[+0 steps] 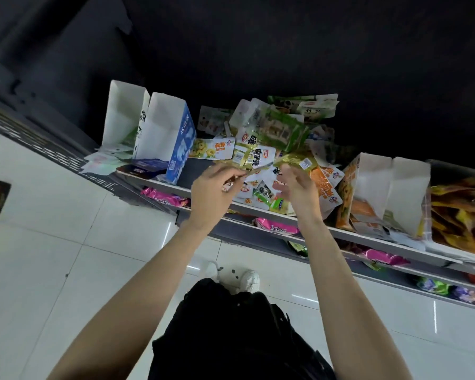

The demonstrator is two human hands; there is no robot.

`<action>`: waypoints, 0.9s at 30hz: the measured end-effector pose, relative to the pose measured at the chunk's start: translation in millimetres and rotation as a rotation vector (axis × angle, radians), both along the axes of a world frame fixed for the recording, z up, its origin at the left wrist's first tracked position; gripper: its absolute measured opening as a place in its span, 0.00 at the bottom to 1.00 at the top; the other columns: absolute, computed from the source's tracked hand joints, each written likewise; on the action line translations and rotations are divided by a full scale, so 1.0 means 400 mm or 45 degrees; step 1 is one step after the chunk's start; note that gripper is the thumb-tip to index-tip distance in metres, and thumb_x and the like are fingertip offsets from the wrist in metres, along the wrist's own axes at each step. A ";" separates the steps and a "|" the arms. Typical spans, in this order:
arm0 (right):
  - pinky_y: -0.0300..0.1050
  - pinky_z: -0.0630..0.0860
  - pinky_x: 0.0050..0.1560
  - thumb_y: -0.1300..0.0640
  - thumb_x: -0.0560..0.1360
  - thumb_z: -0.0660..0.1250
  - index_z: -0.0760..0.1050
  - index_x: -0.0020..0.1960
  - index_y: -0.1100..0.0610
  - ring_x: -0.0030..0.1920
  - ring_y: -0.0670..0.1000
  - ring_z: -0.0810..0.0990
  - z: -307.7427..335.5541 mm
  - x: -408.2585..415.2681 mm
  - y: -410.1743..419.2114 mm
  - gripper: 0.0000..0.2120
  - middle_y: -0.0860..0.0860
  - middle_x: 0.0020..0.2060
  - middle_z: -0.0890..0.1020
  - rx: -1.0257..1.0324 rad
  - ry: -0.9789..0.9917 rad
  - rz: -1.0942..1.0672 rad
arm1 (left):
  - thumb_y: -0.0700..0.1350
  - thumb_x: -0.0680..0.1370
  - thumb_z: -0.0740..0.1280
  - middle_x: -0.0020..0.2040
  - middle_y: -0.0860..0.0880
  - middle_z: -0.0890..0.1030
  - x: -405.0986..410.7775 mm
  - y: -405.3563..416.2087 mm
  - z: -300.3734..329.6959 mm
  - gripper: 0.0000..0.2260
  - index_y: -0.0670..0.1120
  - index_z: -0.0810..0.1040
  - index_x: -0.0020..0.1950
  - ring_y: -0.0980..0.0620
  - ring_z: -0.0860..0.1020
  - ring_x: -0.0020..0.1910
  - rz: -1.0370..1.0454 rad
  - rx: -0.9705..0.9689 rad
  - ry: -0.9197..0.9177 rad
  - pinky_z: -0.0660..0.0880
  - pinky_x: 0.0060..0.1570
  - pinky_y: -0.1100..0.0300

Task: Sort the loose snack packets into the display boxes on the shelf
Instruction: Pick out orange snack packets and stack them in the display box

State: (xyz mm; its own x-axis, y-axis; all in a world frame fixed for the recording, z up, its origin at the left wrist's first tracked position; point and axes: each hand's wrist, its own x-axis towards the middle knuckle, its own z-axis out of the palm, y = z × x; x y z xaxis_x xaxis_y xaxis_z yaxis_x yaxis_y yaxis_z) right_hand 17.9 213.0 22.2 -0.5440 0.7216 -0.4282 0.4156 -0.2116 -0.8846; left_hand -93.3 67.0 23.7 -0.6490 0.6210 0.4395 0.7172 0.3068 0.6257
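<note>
Reading from the left, the blue display box (pixel 173 138) stands open-topped well off to the left of both hands, with a white display box (pixel 124 116) just beyond it. The left hand (pixel 211 193) comes next, its fingers curled, and it seems to pinch the left end of a yellow-green packet (pixel 261 160); something small and reddish also shows under its fingers, too blurred to name. That packet's long axis runs nearly level from this hand across to the right hand (pixel 296 187), whose fingers curl loosely beside a golden packet end (pixel 299 163). Whether the right hand grips it or only touches it, I cannot tell.

Behind and above both hands lies the heap of loose packets (pixel 272 127), spread over the shelf (pixel 368 234) between the two groups of boxes. Farther right, close beside the right hand, stands the orange display box (pixel 351 185), then a white display box (pixel 406 187) and a box of yellow packets (pixel 461 215) at the far edge.

My judgement is that the move turns on colour match: a yellow-green packet has no plain home in the near orange box, so the left hand, being nearer the left-side boxes, is probably better placed to carry it.
</note>
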 end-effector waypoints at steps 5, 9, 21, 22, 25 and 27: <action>0.44 0.81 0.40 0.55 0.74 0.71 0.71 0.66 0.59 0.36 0.45 0.80 0.024 0.058 -0.016 0.23 0.51 0.46 0.81 -0.020 -0.015 -0.194 | 0.39 0.68 0.75 0.50 0.50 0.81 0.033 -0.034 0.008 0.14 0.48 0.83 0.52 0.52 0.74 0.51 -0.608 -0.156 0.458 0.75 0.51 0.58; 0.48 0.79 0.51 0.58 0.71 0.73 0.73 0.65 0.58 0.50 0.49 0.81 0.040 0.167 0.001 0.23 0.50 0.54 0.81 0.115 -0.041 -0.186 | 0.40 0.69 0.73 0.74 0.49 0.61 0.024 -0.012 0.016 0.32 0.55 0.67 0.71 0.50 0.54 0.73 -0.897 -0.848 0.228 0.56 0.72 0.45; 0.43 0.73 0.33 0.56 0.71 0.72 0.74 0.42 0.60 0.33 0.53 0.78 0.169 0.589 0.028 0.09 0.52 0.33 0.81 0.876 -0.479 -0.182 | 0.48 0.74 0.71 0.44 0.60 0.80 0.313 0.294 0.093 0.09 0.56 0.80 0.53 0.58 0.77 0.46 -1.019 -0.552 -0.721 0.74 0.47 0.65; 0.41 0.71 0.31 0.57 0.71 0.72 0.74 0.42 0.59 0.31 0.51 0.77 0.182 0.619 0.049 0.08 0.50 0.32 0.80 0.976 -0.466 -0.237 | 0.47 0.75 0.70 0.47 0.58 0.80 0.341 0.323 0.083 0.10 0.55 0.79 0.55 0.58 0.77 0.48 -0.986 -0.434 -0.649 0.74 0.49 0.64; 0.47 0.73 0.30 0.56 0.73 0.71 0.75 0.43 0.58 0.30 0.52 0.77 0.192 0.682 0.140 0.07 0.51 0.31 0.80 1.102 -0.340 -0.436 | 0.45 0.76 0.68 0.58 0.53 0.78 0.404 0.403 0.038 0.15 0.49 0.75 0.63 0.57 0.74 0.56 -0.632 -0.205 -0.446 0.71 0.56 0.61; 0.47 0.72 0.28 0.54 0.74 0.70 0.75 0.43 0.60 0.29 0.53 0.75 0.175 0.685 0.216 0.09 0.53 0.30 0.78 1.162 -0.325 -0.459 | 0.45 0.77 0.67 0.61 0.50 0.76 0.420 0.438 -0.008 0.18 0.46 0.72 0.66 0.54 0.73 0.58 -0.336 -0.206 -0.585 0.70 0.57 0.61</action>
State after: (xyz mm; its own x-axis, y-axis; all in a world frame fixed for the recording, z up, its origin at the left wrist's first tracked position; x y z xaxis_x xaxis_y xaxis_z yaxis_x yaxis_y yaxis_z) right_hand 291.9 299.5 92.0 -0.1984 0.9344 0.2959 0.6594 0.3506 -0.6650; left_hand 74.7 242.1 20.6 -0.5646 0.8247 0.0332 0.4470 0.2718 0.8522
